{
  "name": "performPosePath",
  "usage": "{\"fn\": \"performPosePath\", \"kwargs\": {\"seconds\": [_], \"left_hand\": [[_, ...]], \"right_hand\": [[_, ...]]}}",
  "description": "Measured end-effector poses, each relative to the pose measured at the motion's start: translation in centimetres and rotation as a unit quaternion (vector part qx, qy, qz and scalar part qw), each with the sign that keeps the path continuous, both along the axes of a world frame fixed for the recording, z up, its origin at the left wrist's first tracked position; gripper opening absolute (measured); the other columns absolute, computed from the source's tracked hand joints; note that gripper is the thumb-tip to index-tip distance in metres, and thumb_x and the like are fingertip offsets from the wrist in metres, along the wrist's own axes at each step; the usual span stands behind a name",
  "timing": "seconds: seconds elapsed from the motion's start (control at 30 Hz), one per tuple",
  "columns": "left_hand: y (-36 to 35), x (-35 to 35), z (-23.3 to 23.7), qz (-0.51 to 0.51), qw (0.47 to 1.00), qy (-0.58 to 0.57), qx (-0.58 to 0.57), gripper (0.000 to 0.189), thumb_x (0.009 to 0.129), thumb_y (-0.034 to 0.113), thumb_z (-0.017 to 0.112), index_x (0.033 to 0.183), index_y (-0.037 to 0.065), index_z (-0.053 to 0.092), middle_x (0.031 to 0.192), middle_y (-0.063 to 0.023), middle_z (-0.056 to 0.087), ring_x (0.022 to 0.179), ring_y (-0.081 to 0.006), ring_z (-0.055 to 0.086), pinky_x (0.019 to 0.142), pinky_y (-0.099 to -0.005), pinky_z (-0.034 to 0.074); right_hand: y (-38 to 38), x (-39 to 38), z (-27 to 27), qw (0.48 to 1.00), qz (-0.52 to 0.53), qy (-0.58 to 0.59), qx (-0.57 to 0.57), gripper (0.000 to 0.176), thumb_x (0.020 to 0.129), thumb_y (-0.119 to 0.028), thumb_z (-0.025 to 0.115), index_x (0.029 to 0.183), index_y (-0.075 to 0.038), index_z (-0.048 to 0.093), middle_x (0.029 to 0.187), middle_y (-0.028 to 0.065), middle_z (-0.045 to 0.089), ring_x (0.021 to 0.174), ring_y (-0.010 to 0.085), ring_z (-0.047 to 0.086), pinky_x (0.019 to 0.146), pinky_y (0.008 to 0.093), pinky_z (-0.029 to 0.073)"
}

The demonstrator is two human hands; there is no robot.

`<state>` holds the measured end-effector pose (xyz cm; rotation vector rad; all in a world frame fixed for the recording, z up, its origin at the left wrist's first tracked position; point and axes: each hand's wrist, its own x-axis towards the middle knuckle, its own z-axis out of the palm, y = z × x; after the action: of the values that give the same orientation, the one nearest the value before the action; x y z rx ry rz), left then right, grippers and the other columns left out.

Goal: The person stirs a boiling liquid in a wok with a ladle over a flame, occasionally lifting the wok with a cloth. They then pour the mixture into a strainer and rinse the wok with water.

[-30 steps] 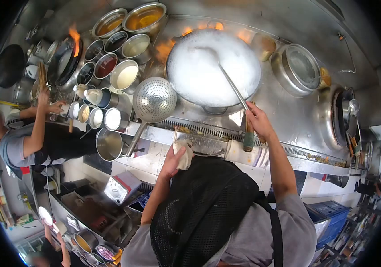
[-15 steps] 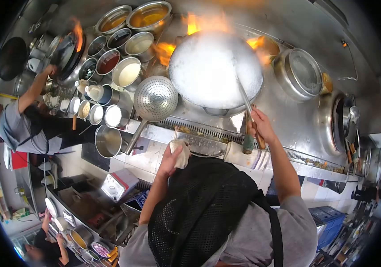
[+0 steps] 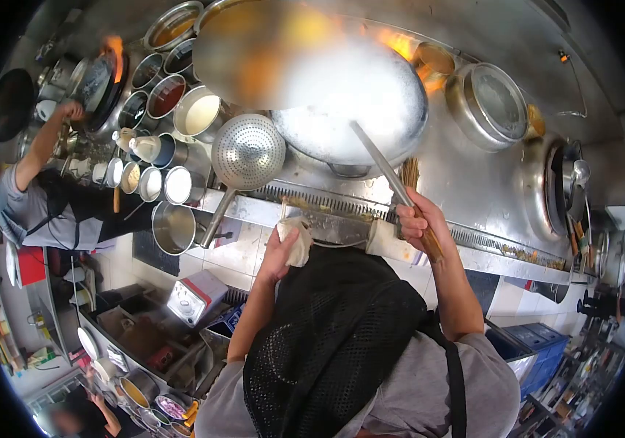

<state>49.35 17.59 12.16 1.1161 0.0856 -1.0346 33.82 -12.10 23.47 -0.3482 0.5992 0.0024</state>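
Ladle (image 3: 378,161) drawn back from the foaming wok (image 3: 393,109).
Right hand (image 3: 418,221) grips it; left hand (image 3: 277,259) clenches cloth (image 3: 296,235); keep that padding firm.

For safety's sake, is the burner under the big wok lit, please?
Lit: orange flames rise behind the far side of the wok.

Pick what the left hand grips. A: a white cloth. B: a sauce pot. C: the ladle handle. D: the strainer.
A: the left hand is closed on the cloth at the stove's edge, while the right hand holds the ladle and the strainer lies untouched.
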Motion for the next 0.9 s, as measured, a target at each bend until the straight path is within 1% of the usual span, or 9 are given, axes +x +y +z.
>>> {"fn": "performPosePath", "kwargs": {"seconds": [0.17, 0.23, 0.37, 0.43, 0.47, 0.53, 0.77, 0.87, 0.9], "left_hand": [[0.6, -0.3, -0.1, 0.010, 1.000, 0.010, 0.008, 0.036, 0.097, 0.017, 0.056, 0.129, 0.003, 0.044, 0.109, -0.0130, 0.062, 0.090, -0.0233, 0.066, 0.076, -0.0341, 0.056], [0.7, -0.3, -0.2, -0.002, 1.000, 0.008, 0.004, 0.036, 0.097, 0.017, 0.055, 0.129, 0.003, 0.044, 0.109, -0.0124, 0.062, 0.089, -0.0236, 0.066, 0.075, -0.0344, 0.056], [0.5, -0.3, -0.1, -0.010, 1.000, 0.007, -0.006, 0.035, 0.098, 0.017, 0.055, 0.128, 0.003, 0.045, 0.109, -0.0121, 0.062, 0.088, -0.0234, 0.066, 0.075, -0.0345, 0.056], [0.2, -0.4, 0.2, -0.003, 1.000, 0.005, 0.000, 0.036, 0.098, 0.018, 0.055, 0.128, 0.003, 0.044, 0.109, -0.0119, 0.063, 0.087, -0.0234, 0.066, 0.074, -0.0343, 0.056], [0.0, -0.4, 0.3, -0.005, 1.000, 0.006, -0.001, 0.036, 0.098, 0.018, 0.055, 0.128, 0.003, 0.044, 0.109, -0.0119, 0.063, 0.087, -0.0234, 0.066, 0.074, -0.0343, 0.056], [-0.1, -0.2, 0.5, -0.029, 0.999, 0.002, -0.013, 0.037, 0.097, 0.019, 0.055, 0.128, 0.003, 0.044, 0.109, -0.0126, 0.063, 0.087, -0.0234, 0.066, 0.074, -0.0342, 0.056], [-0.6, -0.2, 0.5, -0.053, 0.999, -0.005, 0.001, 0.038, 0.097, 0.021, 0.056, 0.129, 0.003, 0.043, 0.110, -0.0140, 0.063, 0.086, -0.0239, 0.066, 0.072, -0.0338, 0.055], [-0.8, -0.3, 0.5, -0.066, 0.998, -0.011, -0.001, 0.038, 0.098, 0.022, 0.054, 0.129, 0.003, 0.042, 0.109, -0.0144, 0.063, 0.085, -0.0247, 0.066, 0.071, -0.0340, 0.055], [-0.9, -0.3, 0.6, -0.066, 0.998, -0.004, -0.010, 0.038, 0.099, 0.023, 0.052, 0.129, 0.003, 0.042, 0.109, -0.0148, 0.063, 0.085, -0.0253, 0.066, 0.071, -0.0345, 0.055]], "right_hand": [[0.7, -0.4, 2.0, 0.997, -0.011, 0.021, -0.069, 0.028, 0.103, -0.029, 0.040, 0.119, -0.007, 0.049, 0.067, -0.0005, 0.046, 0.039, 0.0007, 0.038, 0.031, 0.0164, 0.032], [1.0, -0.6, 2.8, 0.993, -0.016, 0.023, -0.116, 0.028, 0.103, -0.028, 0.041, 0.121, -0.007, 0.048, 0.067, 0.0002, 0.046, 0.039, 0.0020, 0.038, 0.030, 0.0174, 0.033], [0.7, -1.4, 3.1, 0.991, -0.013, 0.008, -0.133, 0.031, 0.101, -0.030, 0.045, 0.124, -0.009, 0.049, 0.067, 0.0016, 0.049, 0.041, 0.0047, 0.038, 0.034, 0.0208, 0.032], [0.9, -1.7, 3.2, 0.985, -0.025, 0.011, -0.170, 0.035, 0.101, -0.028, 0.046, 0.131, -0.008, 0.047, 0.067, 0.0031, 0.050, 0.040, 0.0064, 0.039, 0.034, 0.0219, 0.032], [1.0, -1.8, 3.2, 0.985, -0.027, 0.012, -0.171, 0.035, 0.101, -0.028, 0.046, 0.131, -0.008, 0.047, 0.067, 0.0031, 0.050, 0.040, 0.0064, 0.039, 0.034, 0.0219, 0.032], [1.2, -2.0, 3.2, 0.979, -0.034, 0.011, -0.199, 0.040, 0.101, -0.027, 0.047, 0.136, -0.008, 0.044, 0.067, 0.0041, 0.050, 0.040, 0.0078, 0.040, 0.034, 0.0230, 0.033], [1.3, -2.8, 3.2, 0.965, -0.057, 0.057, -0.250, 0.040, 0.101, -0.028, 0.047, 0.136, -0.008, 0.045, 0.067, 0.0048, 0.050, 0.040, 0.0088, 0.042, 0.034, 0.0238, 0.036], [1.1, -3.0, 3.1, 0.962, -0.054, 0.060, -0.261, 0.041, 0.101, -0.029, 0.048, 0.137, -0.009, 0.044, 0.067, 0.0050, 0.050, 0.040, 0.0091, 0.042, 0.035, 0.0244, 0.038], [1.2, -2.9, 3.1, 0.954, -0.049, 0.079, -0.285, 0.042, 0.101, -0.029, 0.048, 0.137, -0.009, 0.044, 0.067, 0.0049, 0.051, 0.040, 0.0093, 0.043, 0.035, 0.0246, 0.038]]}}
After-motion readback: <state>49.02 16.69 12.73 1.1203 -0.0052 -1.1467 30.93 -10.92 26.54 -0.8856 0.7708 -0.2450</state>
